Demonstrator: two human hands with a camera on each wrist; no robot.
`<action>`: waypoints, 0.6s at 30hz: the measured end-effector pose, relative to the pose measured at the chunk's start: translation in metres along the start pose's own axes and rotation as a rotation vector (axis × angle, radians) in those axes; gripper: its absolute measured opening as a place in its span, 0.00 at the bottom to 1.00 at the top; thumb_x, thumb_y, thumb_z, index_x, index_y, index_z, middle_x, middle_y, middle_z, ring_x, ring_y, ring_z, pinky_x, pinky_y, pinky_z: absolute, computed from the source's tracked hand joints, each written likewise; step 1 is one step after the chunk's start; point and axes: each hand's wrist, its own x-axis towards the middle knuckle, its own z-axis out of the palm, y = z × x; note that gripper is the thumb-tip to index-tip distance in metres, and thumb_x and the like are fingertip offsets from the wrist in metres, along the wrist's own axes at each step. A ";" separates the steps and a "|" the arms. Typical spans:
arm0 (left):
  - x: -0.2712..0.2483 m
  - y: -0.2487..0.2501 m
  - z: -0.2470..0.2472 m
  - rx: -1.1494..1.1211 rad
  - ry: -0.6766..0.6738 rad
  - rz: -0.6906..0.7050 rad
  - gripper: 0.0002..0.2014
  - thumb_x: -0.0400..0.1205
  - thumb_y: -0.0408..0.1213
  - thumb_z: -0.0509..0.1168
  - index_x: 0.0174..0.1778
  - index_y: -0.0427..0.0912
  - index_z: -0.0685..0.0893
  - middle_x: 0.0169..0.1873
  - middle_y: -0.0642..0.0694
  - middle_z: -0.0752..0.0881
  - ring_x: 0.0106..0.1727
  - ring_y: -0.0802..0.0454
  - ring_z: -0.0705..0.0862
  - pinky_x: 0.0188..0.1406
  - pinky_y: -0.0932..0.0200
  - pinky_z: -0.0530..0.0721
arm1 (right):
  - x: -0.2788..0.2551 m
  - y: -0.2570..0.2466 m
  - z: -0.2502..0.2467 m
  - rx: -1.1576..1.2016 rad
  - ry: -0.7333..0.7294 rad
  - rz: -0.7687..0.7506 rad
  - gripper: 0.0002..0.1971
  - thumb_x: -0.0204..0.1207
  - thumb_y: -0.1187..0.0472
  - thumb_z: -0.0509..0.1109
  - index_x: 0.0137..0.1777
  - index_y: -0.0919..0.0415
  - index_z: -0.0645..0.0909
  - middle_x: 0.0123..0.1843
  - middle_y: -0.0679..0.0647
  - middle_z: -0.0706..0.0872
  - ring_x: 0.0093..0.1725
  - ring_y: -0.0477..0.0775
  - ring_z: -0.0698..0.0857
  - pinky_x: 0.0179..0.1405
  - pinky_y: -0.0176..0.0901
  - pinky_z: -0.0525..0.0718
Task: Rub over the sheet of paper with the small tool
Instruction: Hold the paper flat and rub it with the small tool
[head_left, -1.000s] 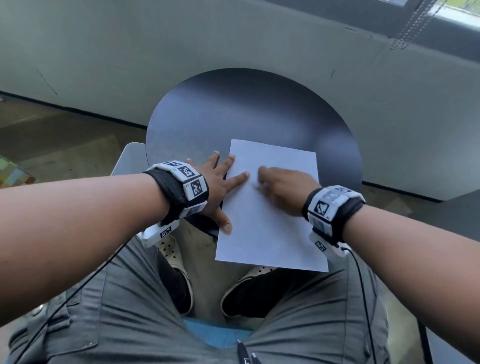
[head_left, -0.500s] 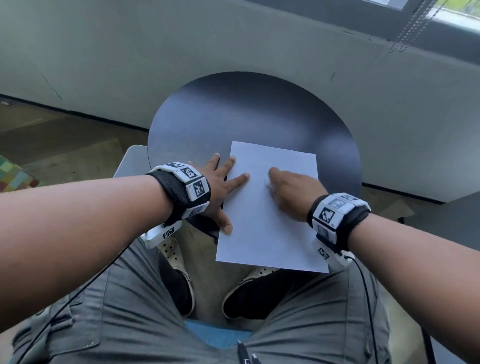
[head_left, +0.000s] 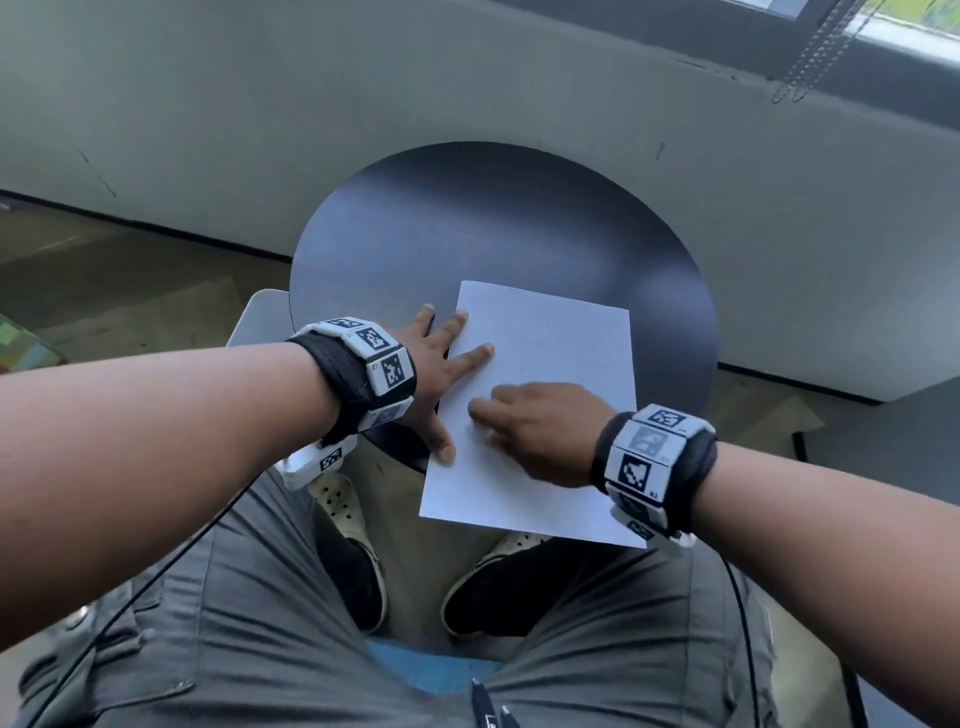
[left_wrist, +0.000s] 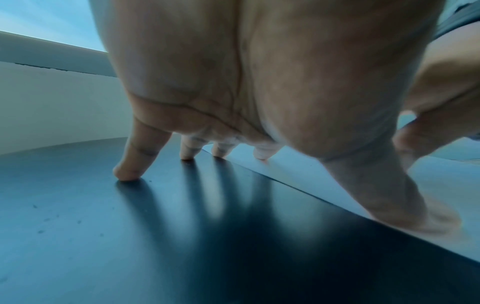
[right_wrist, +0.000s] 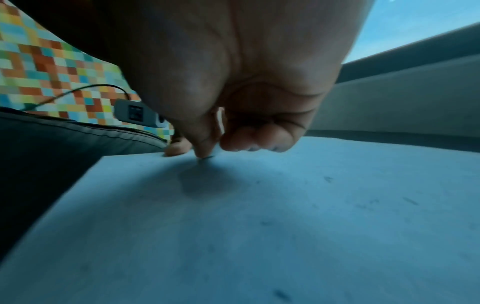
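A white sheet of paper (head_left: 561, 353) lies on the near right part of a round dark table (head_left: 467, 223), its near end hanging past the rim. My left hand (head_left: 441, 374) rests spread and flat at the sheet's left edge, index finger and thumb on the paper (left_wrist: 324, 176), the other fingers on the table. My right hand (head_left: 483, 410) is curled and pressed down on the sheet's left middle, pinching the small tool (right_wrist: 221, 121). Only a pale sliver of the tool shows between thumb and fingers. Faint marks dot the paper (right_wrist: 259, 226).
A grey wall (head_left: 519, 104) stands just behind the table. My legs in grey trousers (head_left: 260, 649) and both shoes (head_left: 483, 587) are under the near rim. A pale seat corner (head_left: 260, 317) sits at the table's left. Pens (head_left: 488, 701) stick out at the bottom.
My right hand has slid with the tool from the sheet's upper middle toward me and to the left. The left hand has kept its place on the left edge.
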 end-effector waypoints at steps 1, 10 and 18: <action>0.000 -0.001 0.000 0.003 -0.006 0.001 0.69 0.57 0.79 0.70 0.81 0.65 0.29 0.83 0.47 0.27 0.84 0.34 0.34 0.73 0.23 0.61 | -0.003 0.000 0.000 -0.009 -0.014 -0.060 0.08 0.85 0.52 0.55 0.61 0.49 0.65 0.51 0.52 0.77 0.50 0.61 0.81 0.42 0.56 0.82; 0.001 0.005 -0.027 0.075 0.062 0.081 0.62 0.59 0.81 0.65 0.86 0.54 0.51 0.86 0.48 0.35 0.86 0.43 0.37 0.77 0.21 0.53 | 0.009 0.052 -0.009 0.202 0.085 0.413 0.11 0.85 0.45 0.56 0.55 0.52 0.71 0.54 0.54 0.82 0.52 0.61 0.79 0.49 0.52 0.77; 0.011 0.016 -0.020 0.061 0.160 0.069 0.58 0.56 0.81 0.68 0.78 0.55 0.58 0.75 0.46 0.65 0.72 0.41 0.70 0.59 0.38 0.81 | 0.013 0.060 -0.011 0.148 0.120 0.525 0.11 0.84 0.48 0.52 0.51 0.55 0.65 0.50 0.57 0.83 0.46 0.65 0.79 0.47 0.56 0.82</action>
